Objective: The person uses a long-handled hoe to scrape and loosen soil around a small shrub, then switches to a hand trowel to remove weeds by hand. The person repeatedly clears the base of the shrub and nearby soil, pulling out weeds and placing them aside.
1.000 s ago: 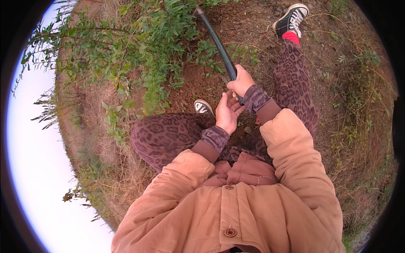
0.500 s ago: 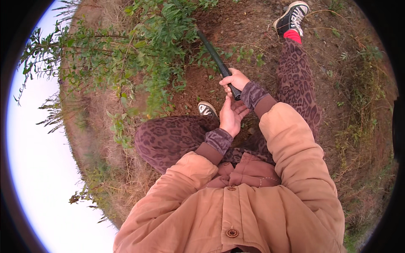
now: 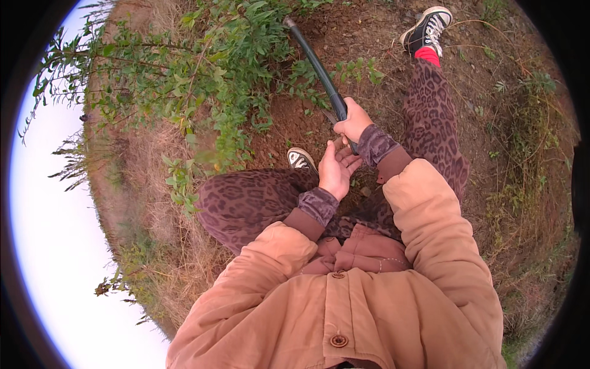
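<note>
My right hand (image 3: 354, 122) is wrapped around the black grip of a long, slightly curved dark green tool handle (image 3: 318, 69). It slants up and left from my fist, and its far tip sits at the edge of the leafy shrub. What kind of tool it is does not show clearly. Palm up, my left hand (image 3: 334, 173) lies just below the grip's lower end with its fingers apart. Its fingertips come close to that end; whether they touch it I cannot tell.
A leafy green shrub (image 3: 239, 74) spreads over the upper left. Bare reddish soil (image 3: 275, 144) lies below it, with dry grass around. My bent left leg (image 3: 252, 200) and stretched right leg (image 3: 430, 117) frame the work spot. Weeds (image 3: 528, 178) grow at the right.
My right hand has moved slightly right and down, and the tool has shifted with it, showing more of its far tip. My left hand has stayed nearly still.
</note>
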Demonstrator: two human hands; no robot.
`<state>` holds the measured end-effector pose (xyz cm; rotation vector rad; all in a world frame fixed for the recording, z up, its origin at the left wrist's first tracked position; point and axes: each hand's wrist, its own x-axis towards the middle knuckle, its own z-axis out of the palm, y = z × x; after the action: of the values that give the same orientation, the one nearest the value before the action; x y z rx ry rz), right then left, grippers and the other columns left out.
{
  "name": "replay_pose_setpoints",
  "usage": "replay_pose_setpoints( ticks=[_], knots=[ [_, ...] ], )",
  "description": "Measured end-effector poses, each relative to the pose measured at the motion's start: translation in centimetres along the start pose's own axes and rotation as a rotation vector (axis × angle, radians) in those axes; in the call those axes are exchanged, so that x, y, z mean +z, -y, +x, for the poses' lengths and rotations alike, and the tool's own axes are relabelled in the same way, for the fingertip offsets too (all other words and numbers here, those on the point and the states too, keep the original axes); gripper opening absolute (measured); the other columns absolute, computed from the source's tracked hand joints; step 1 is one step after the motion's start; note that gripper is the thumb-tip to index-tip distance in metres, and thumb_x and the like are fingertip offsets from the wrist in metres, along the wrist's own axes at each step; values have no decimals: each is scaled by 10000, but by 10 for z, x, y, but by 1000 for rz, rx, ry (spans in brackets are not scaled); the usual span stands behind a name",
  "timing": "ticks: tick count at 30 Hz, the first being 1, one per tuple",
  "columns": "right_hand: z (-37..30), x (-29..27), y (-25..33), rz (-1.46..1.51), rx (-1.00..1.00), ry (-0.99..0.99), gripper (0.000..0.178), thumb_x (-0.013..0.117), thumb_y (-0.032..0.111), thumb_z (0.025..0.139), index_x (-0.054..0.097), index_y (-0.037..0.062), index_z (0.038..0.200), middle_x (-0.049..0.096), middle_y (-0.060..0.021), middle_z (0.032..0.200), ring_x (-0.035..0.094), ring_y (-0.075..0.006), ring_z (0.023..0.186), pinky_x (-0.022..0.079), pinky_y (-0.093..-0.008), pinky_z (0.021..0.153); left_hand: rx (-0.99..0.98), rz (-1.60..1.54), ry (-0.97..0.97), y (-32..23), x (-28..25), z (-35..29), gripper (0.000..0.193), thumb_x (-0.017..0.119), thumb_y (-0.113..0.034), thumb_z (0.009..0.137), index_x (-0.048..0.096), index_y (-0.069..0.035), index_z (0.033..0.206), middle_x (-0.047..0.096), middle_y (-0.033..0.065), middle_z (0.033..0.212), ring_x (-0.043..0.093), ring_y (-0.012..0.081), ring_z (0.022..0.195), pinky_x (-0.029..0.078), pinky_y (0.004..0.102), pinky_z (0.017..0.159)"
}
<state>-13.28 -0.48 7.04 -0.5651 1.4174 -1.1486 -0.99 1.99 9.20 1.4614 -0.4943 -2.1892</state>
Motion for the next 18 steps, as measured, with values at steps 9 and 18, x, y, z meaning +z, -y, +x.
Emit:
replay_pose_setpoints(
  ticks=[9, 18],
  knots=[
    [19, 1, -8, 930, 277, 369, 345, 584, -53, 686, 383, 10, 960, 456, -72, 560, 471, -153, 405, 390, -308, 335, -14, 7, -10, 4, 4, 2, 381, 337, -382, 917, 383, -49, 1096, 428, 129, 978, 462, 259, 913, 391, 441, 840],
    [-1, -1, 10, 155, 46, 78, 388, 584, -39, 636, 381, -23, 966, 466, -76, 574, 493, -162, 374, 399, -308, 347, -10, 10, -23, 3, 4, 1, 370, 309, -383, 925, 400, -49, 1056, 442, 90, 918, 470, 233, 871, 391, 433, 831]
  ],
)
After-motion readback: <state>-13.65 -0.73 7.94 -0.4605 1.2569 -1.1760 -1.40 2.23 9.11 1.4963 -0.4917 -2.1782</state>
